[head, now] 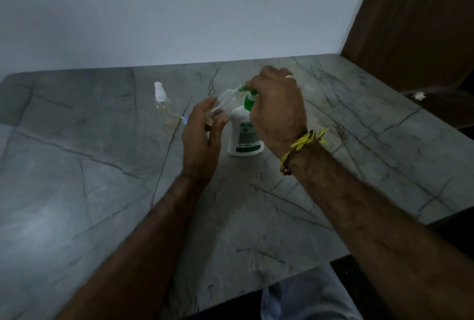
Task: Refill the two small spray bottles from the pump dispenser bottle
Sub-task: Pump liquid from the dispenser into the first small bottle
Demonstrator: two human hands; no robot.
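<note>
Two hands work mid-frame: left hand (202,137) grips a tilted clear spray bottle (222,104), apparently uncapped; right hand (277,106) curls over the pump dispenser bottle (245,134).

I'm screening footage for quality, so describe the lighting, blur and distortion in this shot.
Head view: dim and bluish, no hard shadows or glare; wide-angle bending curves the table edge and stretches the forearms; soft overall, so the pump bottle label is unreadable; the clear bottle in the left hand nearly vanishes against the stone, as does the spray bottle.
</note>
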